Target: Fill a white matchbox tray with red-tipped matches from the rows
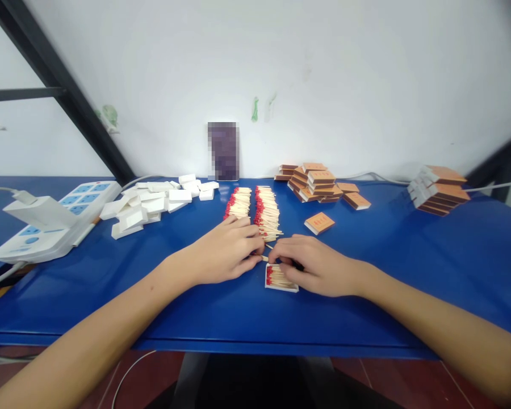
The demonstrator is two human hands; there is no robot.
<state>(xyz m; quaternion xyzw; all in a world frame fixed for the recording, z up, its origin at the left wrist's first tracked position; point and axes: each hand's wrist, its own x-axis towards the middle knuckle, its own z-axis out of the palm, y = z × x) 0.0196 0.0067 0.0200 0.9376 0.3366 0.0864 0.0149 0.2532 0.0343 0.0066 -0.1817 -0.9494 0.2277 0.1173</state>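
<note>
My left hand (230,250) is closed in a pinch at the front of two rows of matchsticks, with light matchstick ends (264,258) showing at its fingertips. My right hand (317,264) curls over a small white matchbox tray (282,288), its thumb above the matches and its bent fingers at the far edge. Red-headed matchsticks (275,277) lie side by side in this tray, heads to the left. Behind my hands are the left row of matchsticks (239,203) and the right row of matchsticks (268,213). The right fingers partly hide the tray.
White trays (142,204) are heaped at the left. Orange matchbox sleeves (315,182) are piled at the back, one loose sleeve (319,222) nearer. Filled-looking matchboxes (440,190) are stacked at the right. A power strip (55,227) and a blurred upright panel (224,150) stand on the blue table (187,318).
</note>
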